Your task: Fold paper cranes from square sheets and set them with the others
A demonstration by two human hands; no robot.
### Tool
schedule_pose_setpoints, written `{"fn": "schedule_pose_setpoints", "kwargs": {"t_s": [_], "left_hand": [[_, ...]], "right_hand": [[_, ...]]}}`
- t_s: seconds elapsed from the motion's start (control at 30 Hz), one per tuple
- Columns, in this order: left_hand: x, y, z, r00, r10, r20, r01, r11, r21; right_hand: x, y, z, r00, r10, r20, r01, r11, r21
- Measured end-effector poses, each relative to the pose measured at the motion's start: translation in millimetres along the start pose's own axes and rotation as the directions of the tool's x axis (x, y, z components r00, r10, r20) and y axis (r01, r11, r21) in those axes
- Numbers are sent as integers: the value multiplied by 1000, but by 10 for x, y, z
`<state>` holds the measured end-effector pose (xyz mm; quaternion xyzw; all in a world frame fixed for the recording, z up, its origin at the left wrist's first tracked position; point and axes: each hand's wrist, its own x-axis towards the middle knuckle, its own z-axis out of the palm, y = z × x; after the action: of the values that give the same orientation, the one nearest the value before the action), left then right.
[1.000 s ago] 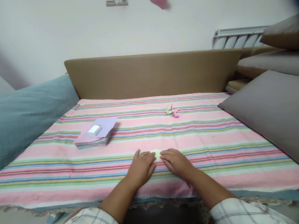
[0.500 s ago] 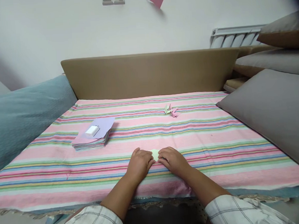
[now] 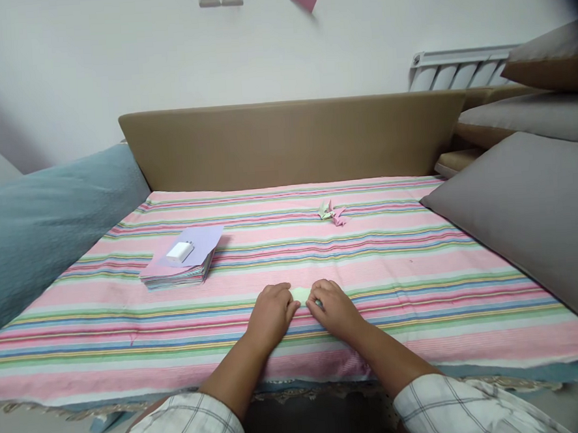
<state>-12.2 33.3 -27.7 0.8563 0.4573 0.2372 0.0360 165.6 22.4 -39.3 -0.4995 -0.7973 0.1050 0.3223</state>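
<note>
A small piece of pale green paper (image 3: 300, 295) lies on the striped cloth between my two hands, its ends covered by my fingers. My left hand (image 3: 272, 312) grips its left end, thumb below and fingers above. At the right end my right hand (image 3: 334, 307) pinches the paper with thumb and fingertips. Both hands rest low on the cloth. Beyond them sit a green folded paper figure (image 3: 324, 210) and a pink folded paper figure (image 3: 339, 217), touching or nearly so.
A stack of coloured paper (image 3: 178, 277) stands at left, with a white charger (image 3: 180, 251) on its purple top sheet. The striped cloth (image 3: 394, 262) covers the seat. Grey cushions (image 3: 523, 208) fill the right side, a blue-covered armrest (image 3: 59, 224) the left, and a brown backrest (image 3: 289, 144) the back.
The fingers of both hands have shifted on the green paper, and the right fingers are curled more. A little more of the paper shows between them. The view has moved slightly.
</note>
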Motion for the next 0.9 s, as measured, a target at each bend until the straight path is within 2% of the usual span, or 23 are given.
{"fn": "schedule_pose_setpoints", "kwargs": {"t_s": [0.4,0.73,0.9], "left_hand": [[41,7,1,993,-105,59,108,993,-56],[78,5,13,987,-134,85,138,989,-46],[80,9,15,986,-145,87,150,987,-49]], "right_hand": [[36,41,75,999,51,-7,-51,999,12],[47,12,99,997,68,-21,-69,996,-50],[38,29,88,998,63,-27,-63,998,-15]]}}
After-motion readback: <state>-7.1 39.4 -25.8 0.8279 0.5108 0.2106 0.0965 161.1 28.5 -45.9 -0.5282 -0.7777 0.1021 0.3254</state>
